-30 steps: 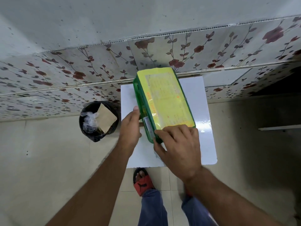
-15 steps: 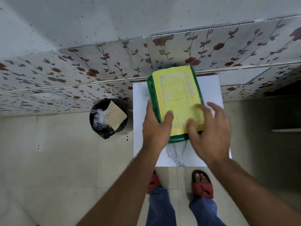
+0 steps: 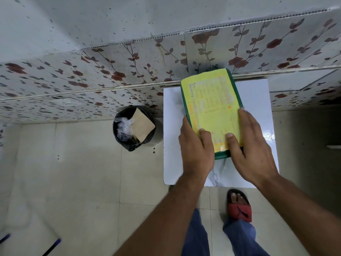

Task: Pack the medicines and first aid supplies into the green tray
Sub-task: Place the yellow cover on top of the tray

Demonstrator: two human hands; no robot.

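The green tray [image 3: 222,154] lies on the small white table [image 3: 256,100], its top covered by a yellow printed sheet [image 3: 212,106]. My left hand [image 3: 195,152] grips the tray's near left edge, thumb resting on the yellow sheet. At the near right corner my right hand [image 3: 249,150] holds the tray, thumb on the sheet and fingers along the right side. Whatever is inside the tray is hidden under the sheet.
A black bin [image 3: 133,126] with plastic and a piece of cardboard stands on the tiled floor left of the table. A flowered wall panel [image 3: 110,71] runs behind the table. My feet in red sandals [image 3: 239,207] are below the table's near edge.
The tray went from tilted on its side to flat on the table. Both hands shifted to its near edge and now grip it at the two corners.
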